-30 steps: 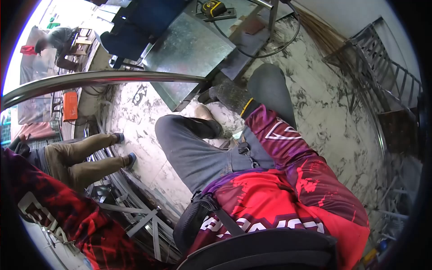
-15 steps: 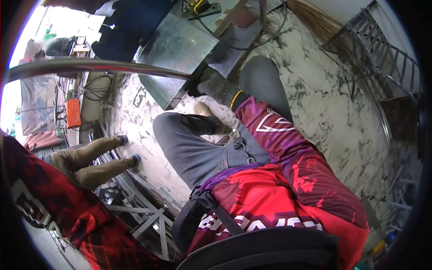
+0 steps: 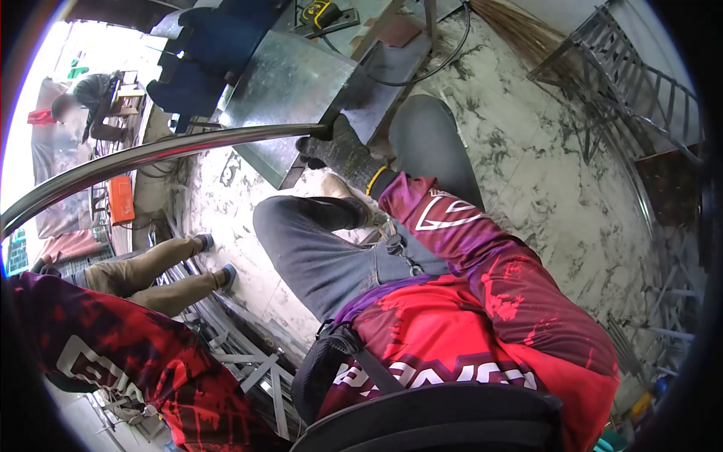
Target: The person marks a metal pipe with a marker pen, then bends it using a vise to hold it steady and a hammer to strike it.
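A long, curved, shiny metal tube [image 3: 173,142] runs from the left edge of the view to my right hand [image 3: 340,153]. That hand wears a dark grey knit glove with a yellow-edged cuff. Its fingers are closed around the tube's right end, partly hiding it. Below the tube's left part, my left sleeve [image 3: 113,331] reaches out to the left edge; the left hand itself lies outside the view. Just behind the right hand is a metal sheet box [image 3: 290,83], which the tube's end overlaps in the picture.
A yellow-and-black tool [image 3: 320,13] lies on the bench top, its black cable [image 3: 422,81] looping down. Another person's legs [image 3: 158,275] are at left, near metal bars [image 3: 260,373]. An orange case [image 3: 121,200] stands farther back. A metal rack [image 3: 633,83] leans at right.
The tube has changed its angle: its left part sits lower in view and its curve shows more. My right hand has shifted slightly left with its end. My left sleeve has moved too.
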A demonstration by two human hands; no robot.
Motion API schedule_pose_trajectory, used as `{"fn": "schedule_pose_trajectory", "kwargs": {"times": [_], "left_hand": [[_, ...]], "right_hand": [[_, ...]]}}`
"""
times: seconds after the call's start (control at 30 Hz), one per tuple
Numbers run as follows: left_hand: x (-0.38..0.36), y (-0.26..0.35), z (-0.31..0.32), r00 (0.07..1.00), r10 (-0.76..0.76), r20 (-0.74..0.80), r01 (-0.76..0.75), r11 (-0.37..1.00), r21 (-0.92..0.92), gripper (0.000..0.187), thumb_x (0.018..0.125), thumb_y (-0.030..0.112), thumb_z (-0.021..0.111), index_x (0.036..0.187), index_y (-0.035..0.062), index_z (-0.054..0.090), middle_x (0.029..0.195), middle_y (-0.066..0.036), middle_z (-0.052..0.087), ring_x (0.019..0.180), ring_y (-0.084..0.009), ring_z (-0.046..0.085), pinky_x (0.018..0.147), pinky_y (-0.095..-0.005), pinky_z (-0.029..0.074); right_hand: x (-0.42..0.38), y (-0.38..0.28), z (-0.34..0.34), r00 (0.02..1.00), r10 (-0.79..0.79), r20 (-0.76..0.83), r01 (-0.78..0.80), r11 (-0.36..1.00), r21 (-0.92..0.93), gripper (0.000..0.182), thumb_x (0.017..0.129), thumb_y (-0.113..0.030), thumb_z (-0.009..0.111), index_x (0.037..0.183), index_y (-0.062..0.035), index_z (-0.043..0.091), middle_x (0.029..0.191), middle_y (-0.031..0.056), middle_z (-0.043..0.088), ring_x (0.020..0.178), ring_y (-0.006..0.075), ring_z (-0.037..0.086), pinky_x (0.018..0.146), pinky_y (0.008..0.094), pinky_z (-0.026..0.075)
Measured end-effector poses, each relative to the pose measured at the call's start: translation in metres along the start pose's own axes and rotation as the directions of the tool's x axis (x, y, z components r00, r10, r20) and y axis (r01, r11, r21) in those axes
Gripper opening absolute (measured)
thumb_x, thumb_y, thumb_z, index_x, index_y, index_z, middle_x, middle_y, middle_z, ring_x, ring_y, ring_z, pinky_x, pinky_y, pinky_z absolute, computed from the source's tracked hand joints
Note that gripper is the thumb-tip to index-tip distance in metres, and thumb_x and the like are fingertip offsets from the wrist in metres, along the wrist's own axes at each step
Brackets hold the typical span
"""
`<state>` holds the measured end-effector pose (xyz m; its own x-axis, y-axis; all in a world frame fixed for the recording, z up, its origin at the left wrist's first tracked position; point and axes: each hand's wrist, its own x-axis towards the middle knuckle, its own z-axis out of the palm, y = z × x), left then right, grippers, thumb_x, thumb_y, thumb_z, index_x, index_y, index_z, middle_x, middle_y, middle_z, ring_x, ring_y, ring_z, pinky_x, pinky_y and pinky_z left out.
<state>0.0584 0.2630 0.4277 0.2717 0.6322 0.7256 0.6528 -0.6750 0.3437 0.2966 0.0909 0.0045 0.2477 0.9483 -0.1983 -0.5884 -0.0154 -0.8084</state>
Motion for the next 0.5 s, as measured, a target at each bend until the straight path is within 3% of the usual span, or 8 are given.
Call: {"fn": "schedule_pose_trajectory", "kwargs": {"times": [0.13,0.2,0.33,0.4,0.43,0.5], "left_hand": [[0.005,0.003,0.008,1.000,0.021,0.022,-0.021,1.000,-0.008,0.018,0.101,0.023,0.058,0.100,0.0136,0.073,0.102,-0.004,0.067,0.093,-0.0210,0.063,0.083,-0.0356,0.051],[0.008,0.003,0.011,0.999,0.028,0.027,-0.028,1.000,-0.002,0.018,0.101,0.023,0.059,0.101,0.0134,0.074,0.103,-0.005,0.067,0.094,-0.0215,0.063,0.084,-0.0360,0.051],[0.019,0.004,0.018,0.999,0.033,0.039,-0.033,0.999,0.010,0.018,0.101,0.024,0.059,0.101,0.0130,0.074,0.104,-0.006,0.068,0.095,-0.0225,0.064,0.086,-0.0368,0.051],[0.015,0.006,0.014,0.998,0.041,0.040,-0.041,0.999,0.011,0.018,0.101,0.024,0.059,0.101,0.0128,0.074,0.105,-0.006,0.068,0.096,-0.0230,0.064,0.086,-0.0373,0.052],[0.017,0.005,0.015,0.998,0.043,0.039,-0.044,0.999,0.007,0.018,0.100,0.024,0.059,0.101,0.0128,0.074,0.105,-0.006,0.068,0.097,-0.0232,0.064,0.087,-0.0375,0.052],[0.020,0.006,0.020,0.998,0.050,0.041,-0.050,0.999,-0.006,0.019,0.100,0.024,0.060,0.102,0.0126,0.074,0.106,-0.006,0.068,0.097,-0.0237,0.064,0.088,-0.0379,0.052]], "right_hand": [[-0.008,-0.019,0.007,0.997,0.046,-0.058,-0.051,0.995,-0.090,0.058,0.083,-0.020,0.088,0.109,0.0015,0.041,0.089,0.0095,0.069,0.065,0.0127,0.067,0.055,0.0282,0.056],[-0.001,-0.009,0.010,0.991,-0.036,-0.132,0.006,0.976,-0.216,0.056,0.085,-0.023,0.086,0.110,-0.0001,0.041,0.089,0.0098,0.069,0.064,0.0129,0.067,0.052,0.0275,0.054],[0.005,0.005,0.007,0.987,-0.003,-0.161,-0.023,0.987,-0.158,0.053,0.087,-0.026,0.084,0.109,-0.0023,0.042,0.086,0.0095,0.069,0.063,0.0140,0.067,0.050,0.0291,0.053],[0.006,0.006,0.009,0.976,-0.148,-0.159,0.095,0.948,-0.303,0.053,0.087,-0.031,0.084,0.107,-0.0040,0.043,0.083,0.0090,0.069,0.060,0.0143,0.066,0.047,0.0306,0.051],[0.006,0.007,0.007,0.975,-0.149,-0.163,0.095,0.948,-0.303,0.053,0.087,-0.031,0.084,0.107,-0.0040,0.043,0.083,0.0090,0.069,0.060,0.0143,0.066,0.047,0.0306,0.051],[-0.002,-0.008,0.007,0.992,0.007,-0.128,-0.035,0.975,-0.221,0.056,0.084,-0.034,0.086,0.106,-0.0034,0.044,0.082,0.0089,0.069,0.062,0.0157,0.065,0.050,0.0321,0.052]]}}
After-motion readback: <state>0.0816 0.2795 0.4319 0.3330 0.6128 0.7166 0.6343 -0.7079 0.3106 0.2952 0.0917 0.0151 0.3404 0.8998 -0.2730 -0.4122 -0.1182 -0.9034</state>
